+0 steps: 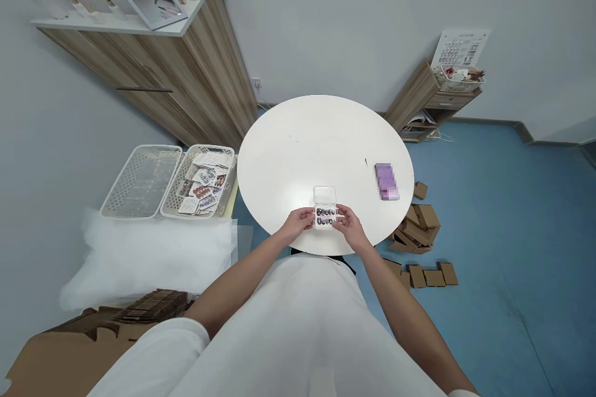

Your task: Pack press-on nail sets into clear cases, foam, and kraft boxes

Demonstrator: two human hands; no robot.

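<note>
A small clear plastic case [325, 216] lies at the near edge of the round white table [321, 130], its lid [325, 195] raised away from me. Inside are two rows of dark patterned nail-like pieces on a white card. My left hand [299, 223] grips the case's left side, thumb and fingers at its edge. On the right side, my right hand [350, 226] holds the case by its edge and near corner. Farther right on the table rests a purple item [387, 182], its details blurred.
Left of the table stand two white baskets, one [222, 198] with printed cards, one [108, 198] with clear cases. White wrap [153, 254] and cardboard [79, 353] are below them. Small brown boxes [426, 216] lie on the floor at right. A tiny dark object [365, 162] is on the table.
</note>
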